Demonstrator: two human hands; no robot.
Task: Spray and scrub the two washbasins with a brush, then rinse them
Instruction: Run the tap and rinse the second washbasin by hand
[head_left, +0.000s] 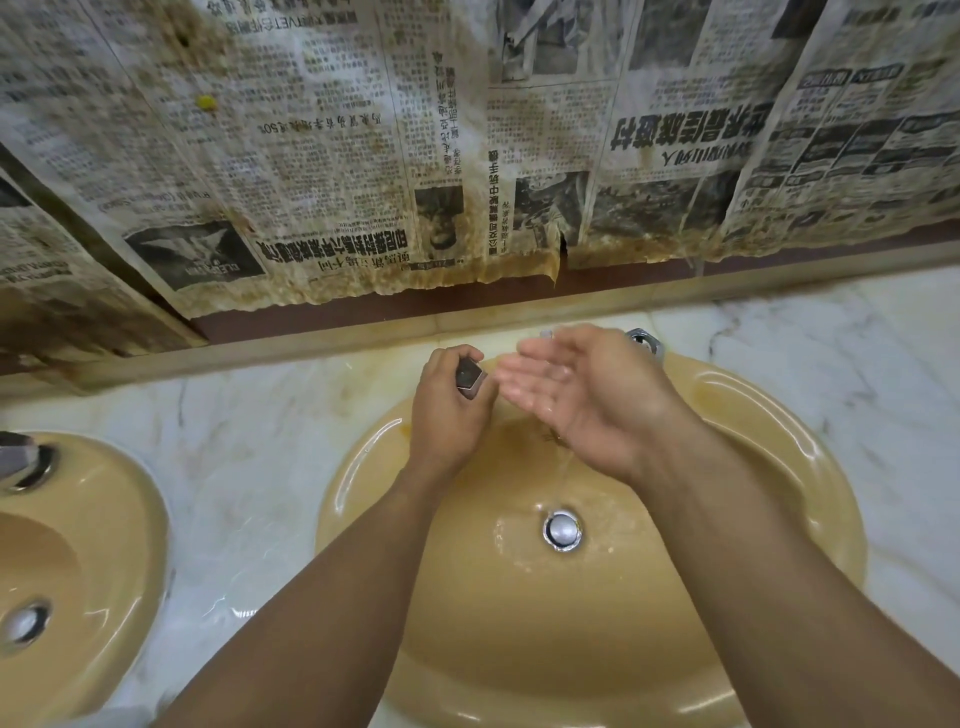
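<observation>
**Two glazed basins, one running wet**

Fixed, hard and glazed, the mustard-yellow oval ceramic washbasin (810, 447) probably turns slippery when wet. Nothing lifts, so the place to hold is the square-ended chrome tap (469, 382) behind the chrome drain (561, 530). The left hand (447, 410) grips it with curled fingers. The right hand (576, 395) is cupped beside it, holding nothing, while a thin water stream (563, 467) falls drainward. A second matching basin (130, 499) sits far left of the drain in the white veined marble surface (249, 447). Stained newspaper (363, 156) covers the wall behind.
</observation>
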